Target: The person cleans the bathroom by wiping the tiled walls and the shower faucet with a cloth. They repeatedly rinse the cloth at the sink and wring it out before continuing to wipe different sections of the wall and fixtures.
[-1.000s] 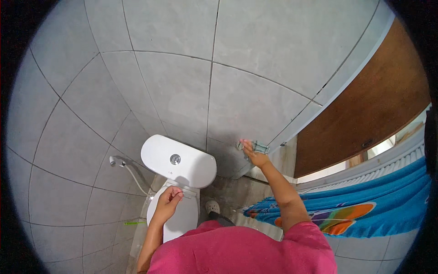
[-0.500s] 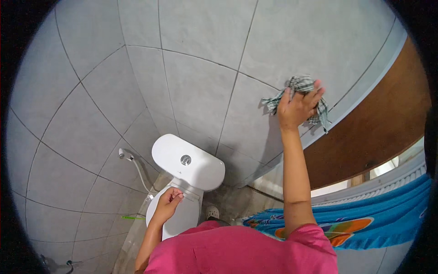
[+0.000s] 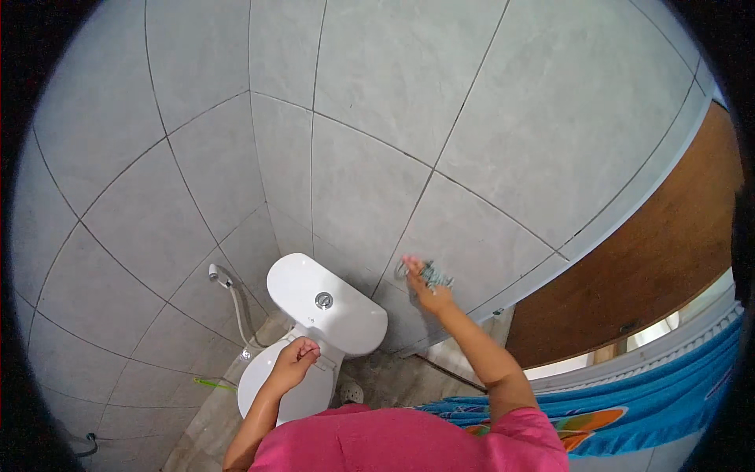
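Note:
My right hand (image 3: 425, 288) is low on the grey tiled wall (image 3: 377, 181), to the right of the toilet tank. Under its palm is a crumpled pale green-and-dark checked cloth (image 3: 437, 275), pressed to the tiles and partly covered by the hand. The fingers look slightly blurred. My left hand (image 3: 296, 361) hovers above the white toilet lid (image 3: 307, 397), fingers curled in a loose fist with nothing visible in them. Just beyond it stands the white toilet tank (image 3: 354, 324) with a round chrome flush button (image 3: 323, 300) on top.
A white bidet sprayer (image 3: 220, 274) hangs on the left wall, its hose running down. Lower left is a green stick-like object (image 3: 212, 384). On the right are a brown door (image 3: 629, 259) and a blue patterned cloth (image 3: 645, 393). A shoe (image 3: 351, 389) shows beside the toilet.
My right hand has moved the checked cloth down and left along the wall, from near the door frame to beside the tank. The view has shifted slightly; my left hand stays over the lid.

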`<act>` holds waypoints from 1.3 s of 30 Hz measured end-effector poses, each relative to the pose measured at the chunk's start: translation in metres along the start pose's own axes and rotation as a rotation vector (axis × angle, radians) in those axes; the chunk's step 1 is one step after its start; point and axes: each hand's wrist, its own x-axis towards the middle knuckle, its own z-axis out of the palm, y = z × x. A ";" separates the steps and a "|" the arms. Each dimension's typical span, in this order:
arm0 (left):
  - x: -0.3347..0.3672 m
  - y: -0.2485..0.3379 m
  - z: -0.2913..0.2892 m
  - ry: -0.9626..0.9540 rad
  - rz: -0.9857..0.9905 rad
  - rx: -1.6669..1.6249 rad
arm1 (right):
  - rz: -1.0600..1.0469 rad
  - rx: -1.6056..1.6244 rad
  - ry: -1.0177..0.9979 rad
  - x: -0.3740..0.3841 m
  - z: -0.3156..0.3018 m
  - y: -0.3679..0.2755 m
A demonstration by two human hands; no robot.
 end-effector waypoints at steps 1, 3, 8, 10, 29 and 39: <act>-0.002 0.001 -0.002 0.011 0.007 -0.007 | -0.032 -0.096 0.070 0.012 -0.015 -0.004; -0.002 0.000 -0.004 0.018 0.020 -0.018 | -0.088 -0.299 0.218 0.048 -0.079 -0.027; -0.008 -0.002 -0.009 0.034 0.017 -0.007 | -0.010 -0.510 0.729 0.135 -0.211 -0.079; -0.008 -0.008 -0.010 0.041 0.029 -0.033 | 0.047 -0.579 0.780 0.156 -0.229 -0.097; -0.018 -0.011 -0.023 0.052 -0.008 -0.029 | 0.051 -0.071 -0.275 -0.004 0.012 -0.012; -0.002 -0.007 -0.014 -0.010 -0.046 0.041 | 0.101 -0.464 0.731 0.038 -0.165 -0.027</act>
